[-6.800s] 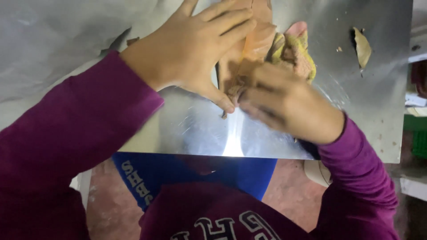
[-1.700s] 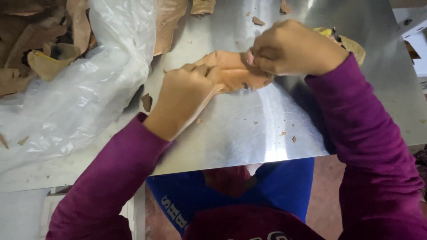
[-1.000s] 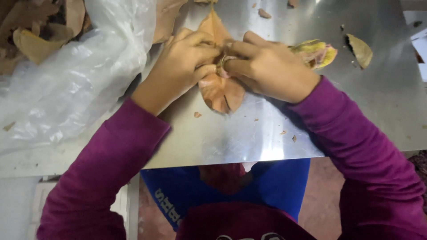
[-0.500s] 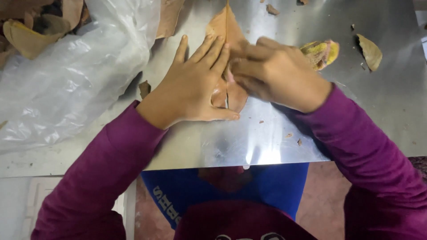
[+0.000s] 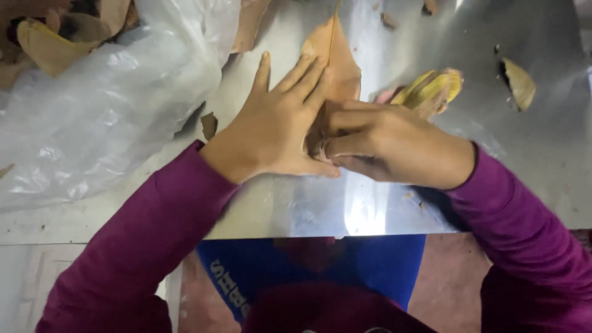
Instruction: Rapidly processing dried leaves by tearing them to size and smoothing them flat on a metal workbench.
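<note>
Both hands press one brown leaf [image 5: 336,58]: left hand [image 5: 274,132] flat, right hand [image 5: 388,145] curled.

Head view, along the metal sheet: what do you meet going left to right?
Clear plastic bag → small leaf scrap → left hand → right hand → curled dry leaf piece.

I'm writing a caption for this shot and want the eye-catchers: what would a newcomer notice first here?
First, two hands meeting mid-frame on a shiny metal table: the left hand lies flat, fingers spread, on a large brown leaf, while the right hand presses at the leaf's lower end. Next, the crumpled clear plastic bag at left with dry leaves at its top, and a yellowish curled leaf just beyond the right hand.
</note>
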